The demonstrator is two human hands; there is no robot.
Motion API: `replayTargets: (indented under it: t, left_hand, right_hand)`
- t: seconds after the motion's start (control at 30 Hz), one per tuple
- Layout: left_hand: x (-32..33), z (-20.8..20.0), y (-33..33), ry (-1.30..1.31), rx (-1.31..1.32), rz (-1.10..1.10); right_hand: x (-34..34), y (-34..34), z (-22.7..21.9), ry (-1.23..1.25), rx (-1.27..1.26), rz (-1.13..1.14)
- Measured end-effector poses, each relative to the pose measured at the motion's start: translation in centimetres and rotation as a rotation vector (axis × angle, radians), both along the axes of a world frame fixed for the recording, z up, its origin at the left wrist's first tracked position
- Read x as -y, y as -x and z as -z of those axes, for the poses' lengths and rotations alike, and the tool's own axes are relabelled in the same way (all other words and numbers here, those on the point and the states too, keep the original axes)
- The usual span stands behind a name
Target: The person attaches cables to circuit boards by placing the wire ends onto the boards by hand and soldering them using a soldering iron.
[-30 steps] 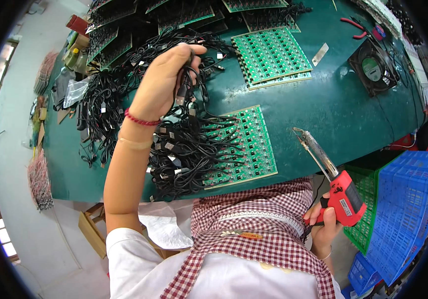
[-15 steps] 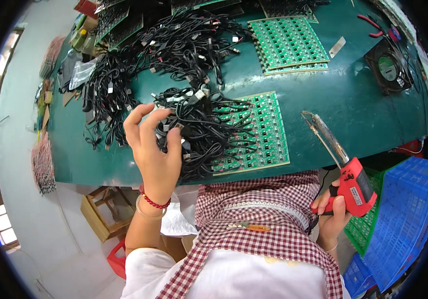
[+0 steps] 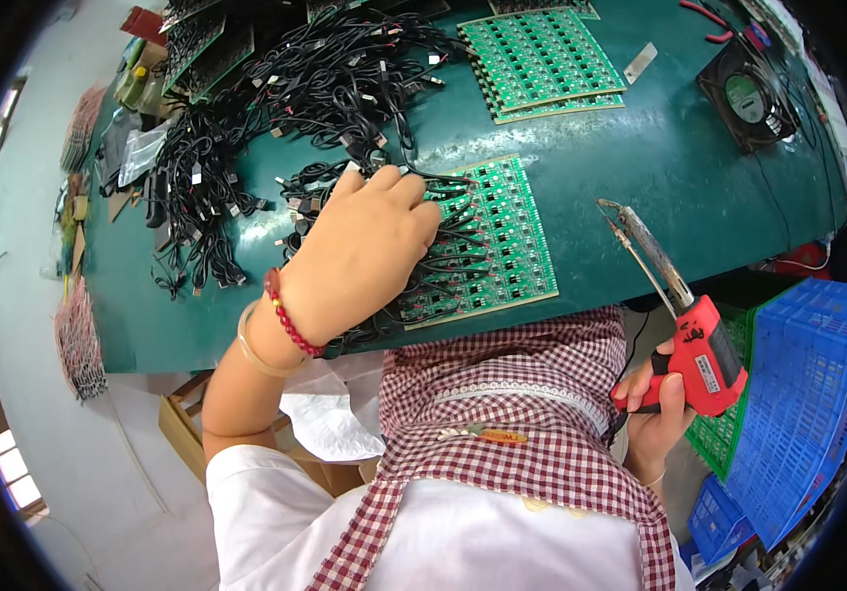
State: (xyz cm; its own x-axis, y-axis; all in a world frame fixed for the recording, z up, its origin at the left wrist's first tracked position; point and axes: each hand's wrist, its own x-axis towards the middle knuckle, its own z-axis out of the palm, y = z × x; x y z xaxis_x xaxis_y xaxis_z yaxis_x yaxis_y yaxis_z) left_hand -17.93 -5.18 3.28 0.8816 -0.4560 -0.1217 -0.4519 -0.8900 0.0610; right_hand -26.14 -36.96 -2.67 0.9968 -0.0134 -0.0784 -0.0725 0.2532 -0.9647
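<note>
My left hand point(image 3: 369, 241) is over a bundle of black cables point(image 3: 310, 187) with metal plugs. Its fingers are curled down and closed, and the fingertips are hidden beneath the hand. Thin wire ends from this bundle lie across a green circuit board panel point(image 3: 512, 231) near the table's front edge. My right hand point(image 3: 655, 404) is closed round the red handle of a soldering gun point(image 3: 704, 355). The gun points up and to the left, its tip above the green table, to the right of the panel and apart from it.
Stacked circuit board panels point(image 3: 546, 64) lie farther back on the green table point(image 3: 640, 148). More black cables point(image 3: 202, 177) are heaped at the left and back. A small fan point(image 3: 744, 98) and red-handled pliers point(image 3: 707, 20) lie at the right. Blue crates point(image 3: 803, 384) stand beside me.
My left hand has moved right over the cable bundle, turned back up, and its spread fingers have curled closed. My right hand still holds the soldering gun. The view has shifted slightly.
</note>
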Motion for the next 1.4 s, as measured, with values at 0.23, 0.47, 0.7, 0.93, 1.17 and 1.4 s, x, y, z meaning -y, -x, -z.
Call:
replayTargets:
  t: [0.23,0.47,0.7,0.93,1.17,1.4]
  left_hand:
    - [1.7,-0.7,1.1,0.433,0.177,-0.228]
    - [5.4,4.1,5.8,0.582,0.138,-0.225]
    - [5.9,6.0,5.2,0.474,0.213,-0.272]
    - [6.0,6.7,5.5,0.496,0.286,-0.284]
    - [6.0,6.3,5.3,0.416,0.236,-0.267]
    - [6.1,6.1,5.5,0.387,0.201,-0.278]
  right_hand:
    - [-0.5,-0.4,0.1,0.051,0.027,0.035]
    - [0.2,0.6,0.7,0.074,-0.032,-0.132]
    - [1.6,2.3,0.2,0.080,-0.204,-0.297]
    - [2.2,3.5,1.2,0.133,-0.261,-0.369]
    - [1.8,3.3,1.0,0.194,-0.213,-0.388]
    - [1.9,3.0,0.5,0.214,-0.271,-0.445]
